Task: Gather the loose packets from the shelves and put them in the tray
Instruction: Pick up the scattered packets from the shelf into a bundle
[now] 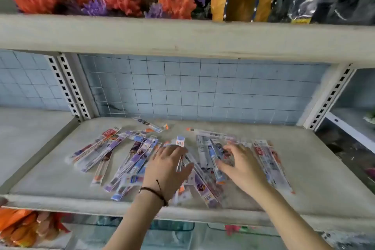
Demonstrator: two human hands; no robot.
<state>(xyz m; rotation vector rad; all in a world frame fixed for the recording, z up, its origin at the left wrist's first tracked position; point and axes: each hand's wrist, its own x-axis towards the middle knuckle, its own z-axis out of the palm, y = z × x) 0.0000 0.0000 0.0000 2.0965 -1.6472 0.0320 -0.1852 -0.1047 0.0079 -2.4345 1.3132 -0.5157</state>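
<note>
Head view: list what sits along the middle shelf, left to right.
In order: left slotted upright → purple packets → left hand → right hand → red-and-white packets → right slotted upright.

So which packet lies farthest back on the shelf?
The packet with an orange right end, behind the left pile; all others lie farther forward.

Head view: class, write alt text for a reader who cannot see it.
A left hand and right hand rest on long packets scattered across a grey shelf. Bright plastic corals fill the shelf above.
</note>
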